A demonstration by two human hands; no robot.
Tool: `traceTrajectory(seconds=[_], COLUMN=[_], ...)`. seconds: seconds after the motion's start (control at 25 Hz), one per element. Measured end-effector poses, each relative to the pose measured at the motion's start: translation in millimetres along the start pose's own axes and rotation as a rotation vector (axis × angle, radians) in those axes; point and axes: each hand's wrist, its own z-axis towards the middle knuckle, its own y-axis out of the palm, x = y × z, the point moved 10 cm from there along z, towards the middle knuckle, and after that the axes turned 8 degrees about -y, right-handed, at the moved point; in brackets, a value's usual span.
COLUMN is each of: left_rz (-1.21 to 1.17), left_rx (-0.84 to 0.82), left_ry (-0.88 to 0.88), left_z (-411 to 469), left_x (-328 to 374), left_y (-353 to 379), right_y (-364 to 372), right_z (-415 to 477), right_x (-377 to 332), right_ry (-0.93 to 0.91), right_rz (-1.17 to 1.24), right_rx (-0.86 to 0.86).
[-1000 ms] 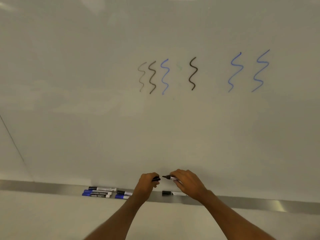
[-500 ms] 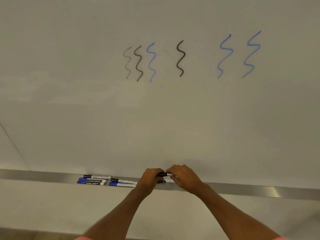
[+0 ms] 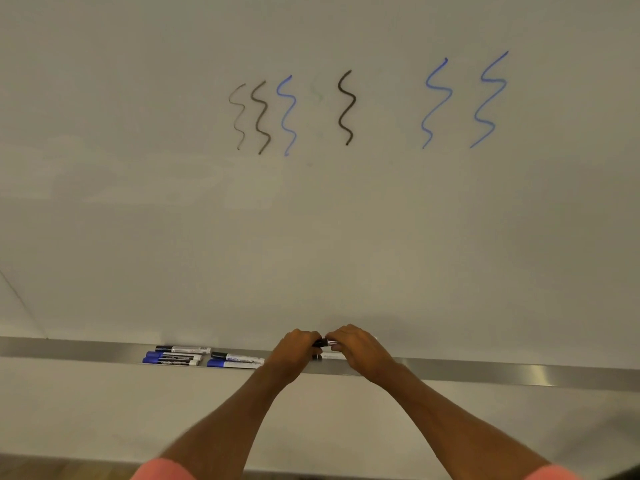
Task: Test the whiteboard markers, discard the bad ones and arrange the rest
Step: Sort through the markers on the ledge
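Two salmon sleeves sit nearest me at the bottom edge, with bare forearms reaching up from them to the foot of the board. The left hand and right hand almost touch. Each has its fingers curled round one end of a black marker, held level just above the metal tray. The left pinches the cap end and the right wraps the barrel. I'd say the cap is being pushed home, though fingers hide most of the joint.

That pen should be light and stiff, a smooth plastic tube that can slip in a loose grip. It wants holding at mid-barrel, with the cap pressed straight along its length, not at an angle.

Right beneath the hands a second marker lies in the tray. To the left, apart from the hands, five capped markers lie grouped lengthwise, with blue and black caps.

Beyond, the whiteboard carries six test squiggles: three close together, one dark alone, two blue further right. The leftmost looks faint.
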Motion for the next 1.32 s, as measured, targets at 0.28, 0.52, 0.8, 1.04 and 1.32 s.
traceTrajectory(seconds=[0.28,0.52,0.8,1.04,1.32], left_rz=[0.038,0.026,-0.043,0.101,0.148], left_rx=[0.095,0.083,0.158,0.136,0.109], left_ry=[0.123,0.077,-0.039,-0.138,-0.143], left_z=[5,5,-5,-16,-16], left_x=[14,-13,-72,-132,-179], left_y=[-6,0,-18,-19,-16], right_y=[-8,11,54,100,152], right_z=[2,9,25,61,102], right_x=[5,-1,-13,-40,-53], right_ry=[0.083,0.067,0.106,0.12,0.227], right_rz=[0.113,0.153,0.008,-0.101,-0.128], right_rx=[0.038,-0.09,-0.153,-0.205,-0.295])
